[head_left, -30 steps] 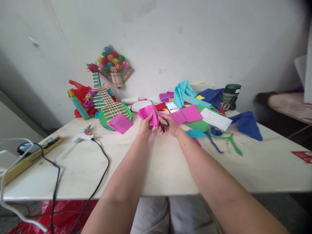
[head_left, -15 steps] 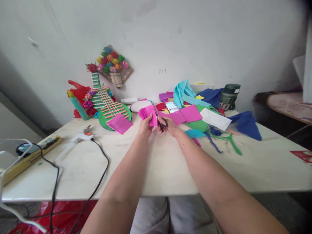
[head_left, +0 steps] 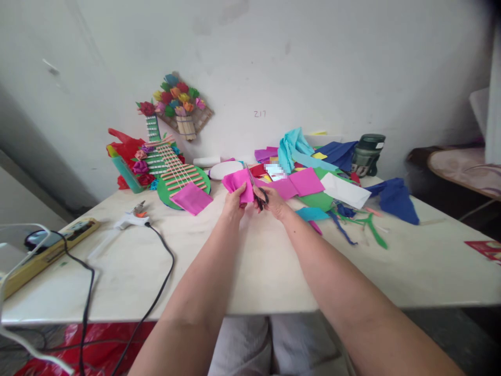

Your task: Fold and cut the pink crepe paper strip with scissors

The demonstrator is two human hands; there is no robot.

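Note:
My left hand (head_left: 236, 202) is closed on a folded piece of pink crepe paper (head_left: 238, 181), held up over the middle of the table. Black-handled scissors (head_left: 261, 198) are in my right hand (head_left: 274, 202), its fingers round the handles. The blades point away from me along the right edge of the pink paper; whether they are cutting into it I cannot tell. To the left, a pink paper square (head_left: 191, 198) lies on the base of a green guitar-shaped craft (head_left: 166, 196). More pink squares (head_left: 306, 183) lie to the right, beyond my right hand.
A glue gun (head_left: 135, 219) with a black cord and a yellow power strip (head_left: 50, 256) lie at the left. Blue, green and white paper pieces (head_left: 346, 190) cover the right back, near a dark green bottle (head_left: 368, 155). A turquoise glue bottle (head_left: 127, 171) leans at the back left.
The scissor handles look closer together than half a second ago. Both hands stay in nearly the same place, and the view has shifted very slightly.

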